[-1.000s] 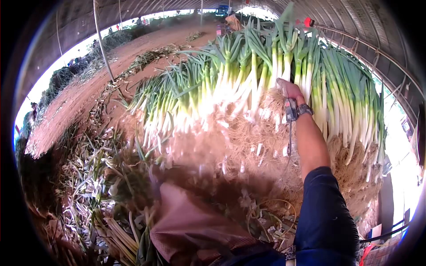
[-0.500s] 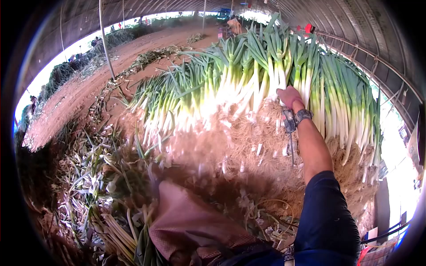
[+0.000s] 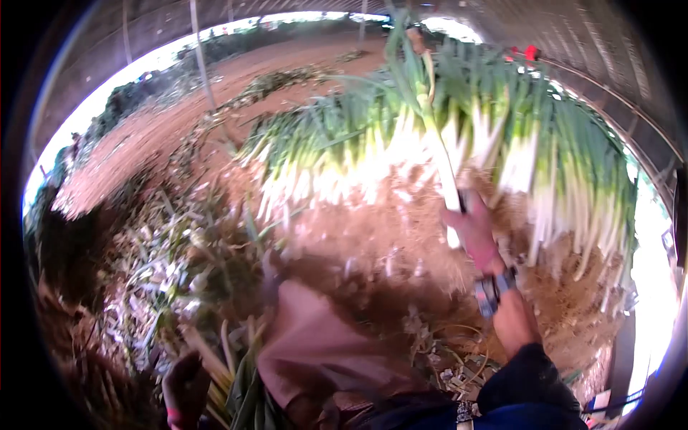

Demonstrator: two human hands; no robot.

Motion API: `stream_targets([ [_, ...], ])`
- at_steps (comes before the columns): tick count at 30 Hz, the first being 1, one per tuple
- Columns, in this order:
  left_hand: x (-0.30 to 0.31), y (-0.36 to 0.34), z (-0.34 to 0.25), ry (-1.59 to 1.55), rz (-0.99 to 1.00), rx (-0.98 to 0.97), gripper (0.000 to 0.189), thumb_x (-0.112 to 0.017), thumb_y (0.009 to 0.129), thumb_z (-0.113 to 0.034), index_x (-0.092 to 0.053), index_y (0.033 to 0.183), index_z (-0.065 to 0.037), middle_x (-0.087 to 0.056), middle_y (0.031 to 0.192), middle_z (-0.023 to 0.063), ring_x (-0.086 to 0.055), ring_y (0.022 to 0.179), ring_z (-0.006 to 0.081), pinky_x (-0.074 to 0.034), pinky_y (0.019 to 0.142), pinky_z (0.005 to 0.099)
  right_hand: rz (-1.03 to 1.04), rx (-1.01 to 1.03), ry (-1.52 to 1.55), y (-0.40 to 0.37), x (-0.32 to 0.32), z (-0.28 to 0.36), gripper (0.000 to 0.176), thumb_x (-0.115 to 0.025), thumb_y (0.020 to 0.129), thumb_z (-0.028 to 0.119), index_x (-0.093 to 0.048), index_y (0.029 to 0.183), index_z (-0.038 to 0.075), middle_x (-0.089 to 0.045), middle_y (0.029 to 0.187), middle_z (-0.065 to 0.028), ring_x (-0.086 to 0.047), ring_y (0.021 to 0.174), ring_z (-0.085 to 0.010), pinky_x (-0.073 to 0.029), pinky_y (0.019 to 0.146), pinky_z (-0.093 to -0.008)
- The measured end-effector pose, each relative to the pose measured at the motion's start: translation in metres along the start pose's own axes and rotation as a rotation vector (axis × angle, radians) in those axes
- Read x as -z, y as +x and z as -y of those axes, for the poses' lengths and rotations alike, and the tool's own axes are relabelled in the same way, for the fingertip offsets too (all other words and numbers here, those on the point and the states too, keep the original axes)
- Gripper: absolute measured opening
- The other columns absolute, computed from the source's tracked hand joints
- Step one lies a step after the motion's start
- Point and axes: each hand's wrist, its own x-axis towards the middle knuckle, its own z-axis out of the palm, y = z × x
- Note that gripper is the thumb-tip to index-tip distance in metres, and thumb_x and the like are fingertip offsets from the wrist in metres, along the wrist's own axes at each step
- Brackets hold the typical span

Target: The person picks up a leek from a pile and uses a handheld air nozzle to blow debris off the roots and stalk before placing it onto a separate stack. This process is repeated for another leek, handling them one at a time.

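Observation:
My right hand point(image 3: 474, 228), in a pinkish glove, is closed around the white lower stem of a long green onion point(image 3: 443, 161). The onion slants upward, its green leaves reaching to the top of the view. A dark band with a grey device point(image 3: 494, 290) sits on my right wrist. Beyond the hand stands a long row of green onions point(image 3: 519, 168), white stems toward me and leaves pointing away. At the lower left my left hand point(image 3: 185, 387) is in shadow beside several loose green onions point(image 3: 233, 373); its fingers are too dark and blurred to make out.
A pinkish-brown cloth point(image 3: 312, 344) covers my lap. Left of it lies a heap of onion trimmings point(image 3: 172, 269). Bare soil point(image 3: 358, 244) with roots runs along the row. A metal pole point(image 3: 203, 61) stands at the back left, under an arched roof point(image 3: 573, 43).
My right hand has drawn one green onion out of the row and back toward me. My left hand has come into view at the lower left. The view has shifted slightly.

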Motion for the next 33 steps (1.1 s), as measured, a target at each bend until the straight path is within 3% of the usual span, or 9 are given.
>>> stream_targets([
  [2,-0.017,0.022,-0.042,-0.038,0.005,-0.153,0.036,-0.071,0.094,0.002,-0.07,0.13,0.001,-0.077,0.112,0.0075,-0.071,0.1,0.0124,-0.057,0.087,0.0303,0.066,-0.077,0.111,-0.048,-0.028,-0.007,0.049,-0.073,0.089,0.006,-0.051,0.132,0.0,-0.064,0.091,-0.0048,-0.064,0.069,-0.0122,-0.053,0.054,-0.0299],
  [7,-0.075,0.076,-0.125,-0.474,0.02,-0.025,0.042,-0.077,0.1,-0.023,-0.07,0.133,0.002,-0.077,0.118,0.0071,-0.07,0.101,0.0123,-0.057,0.089,0.0292,0.271,0.266,-0.266,-0.118,-0.071,-0.03,0.042,-0.081,0.086,0.008,-0.06,0.121,-0.003,-0.073,0.105,-0.014,-0.07,0.094,-0.0192,-0.057,0.082,-0.0354],
  [13,-0.109,0.102,-0.08,-0.804,-0.297,0.334,0.039,-0.079,0.097,-0.037,-0.072,0.099,0.001,-0.068,0.074,0.0046,-0.066,0.06,0.0136,-0.054,0.055,0.0284,0.606,0.645,-0.447,-0.167,-0.098,-0.025,0.042,-0.078,0.088,0.007,-0.059,0.123,-0.003,-0.067,0.113,-0.0209,-0.07,0.098,-0.0355,-0.058,0.085,-0.0425],
  [25,-0.115,0.104,-0.019,-0.991,-0.351,0.426,0.02,-0.08,0.095,-0.02,-0.077,0.104,-0.002,-0.074,0.083,0.0075,-0.073,0.065,0.0182,-0.058,0.056,0.0297,0.629,0.838,-0.55,-0.18,-0.119,-0.035,0.045,-0.078,0.083,0.001,-0.059,0.125,0.001,-0.066,0.109,-0.0174,-0.07,0.091,-0.0379,-0.058,0.075,-0.0457],
  [27,-0.133,0.1,-0.036,-0.865,-0.42,0.127,0.02,-0.08,0.092,-0.013,-0.078,0.107,0.001,-0.076,0.087,0.0079,-0.072,0.07,0.0149,-0.059,0.063,0.0279,0.673,0.716,-0.556,-0.181,-0.125,-0.043,0.042,-0.077,0.085,0.002,-0.06,0.124,0.0,-0.066,0.106,-0.0188,-0.07,0.089,-0.039,-0.059,0.073,-0.0447],
  [30,-0.204,0.058,-0.084,-0.514,-0.094,-0.212,0.014,-0.08,0.091,-0.009,-0.08,0.103,-0.003,-0.076,0.085,0.0036,-0.068,0.073,0.0141,-0.059,0.071,0.028,0.756,0.442,-0.478,-0.182,-0.162,-0.049,0.034,-0.075,0.089,0.007,-0.061,0.119,-0.001,-0.066,0.106,-0.0208,-0.071,0.084,-0.0375,-0.059,0.072,-0.0444],
  [31,-0.228,0.036,-0.111,-0.531,-0.131,-0.466,0.008,-0.08,0.09,-0.009,-0.076,0.091,-0.002,-0.071,0.075,0.0055,-0.066,0.071,0.0139,-0.057,0.068,0.0297,0.729,0.682,-0.459,-0.174,-0.178,-0.071,0.028,-0.075,0.09,0.011,-0.062,0.112,-0.002,-0.067,0.102,-0.0199,-0.072,0.08,-0.0328,-0.059,0.068,-0.0415],
  [32,-0.23,0.02,-0.14,-0.523,-0.035,-0.549,0.011,-0.079,0.088,-0.009,-0.071,0.083,-0.003,-0.063,0.065,0.0079,-0.064,0.064,0.015,-0.053,0.06,0.0327,0.769,0.591,-0.359,-0.172,-0.186,-0.122,0.04,-0.074,0.098,0.034,-0.064,0.122,0.004,-0.071,0.105,-0.0118,-0.071,0.092,-0.0291,-0.062,0.087,-0.0395],
  [33,-0.231,0.007,-0.154,-0.646,0.148,-0.503,0.015,-0.078,0.086,-0.012,-0.068,0.079,-0.003,-0.058,0.059,0.0085,-0.06,0.054,0.0164,-0.047,0.053,0.0342,0.765,0.589,-0.361,-0.167,-0.175,-0.165,0.04,-0.074,0.098,0.034,-0.064,0.122,0.004,-0.071,0.105,-0.0118,-0.071,0.092,-0.0291,-0.062,0.087,-0.0395],
])
